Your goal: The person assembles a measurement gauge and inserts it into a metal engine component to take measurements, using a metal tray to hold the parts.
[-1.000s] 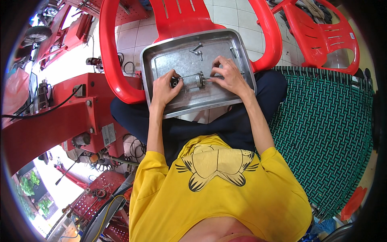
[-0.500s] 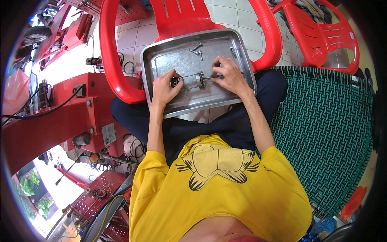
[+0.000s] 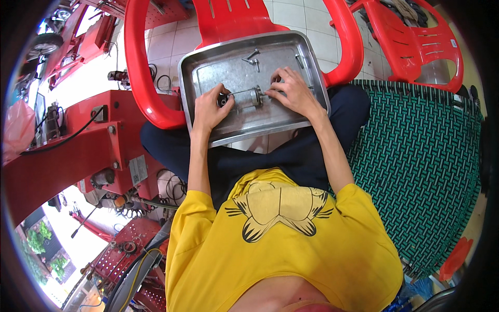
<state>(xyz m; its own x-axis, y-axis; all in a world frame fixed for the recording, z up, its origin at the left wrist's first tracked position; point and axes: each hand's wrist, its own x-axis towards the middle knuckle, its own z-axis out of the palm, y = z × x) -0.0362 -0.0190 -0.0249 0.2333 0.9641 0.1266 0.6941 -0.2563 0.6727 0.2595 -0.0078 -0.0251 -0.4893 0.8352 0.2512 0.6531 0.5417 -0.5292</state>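
Note:
A silver metal cylinder (image 3: 248,99) with a toothed or flanged right end lies over the floor of a shallow metal tray (image 3: 212,73). My left hand (image 3: 210,109) is closed round the dark end piece (image 3: 223,100) on the cylinder's left, thumb and fingers gripping it. At the opposite end, my right hand (image 3: 296,94) has its fingertips pinched on a thin rod close to the flange; the fingers hide most of that rod. Beyond the cylinder lie loose bolts (image 3: 253,54) in the tray, with another bolt (image 3: 300,61) near the right wall.
The tray rests on my crossed legs against a red plastic chair (image 3: 156,112). Another red chair (image 3: 423,49) stands at the far right. A green-and-black woven mat surface (image 3: 416,171) is to my right. Red machinery (image 3: 67,151) with hanging cables fills the left side.
My right hand's fingertips have come nearer the cylinder's flange, and less of the rod shows. My left hand keeps its hold. The whole view has shifted slightly.

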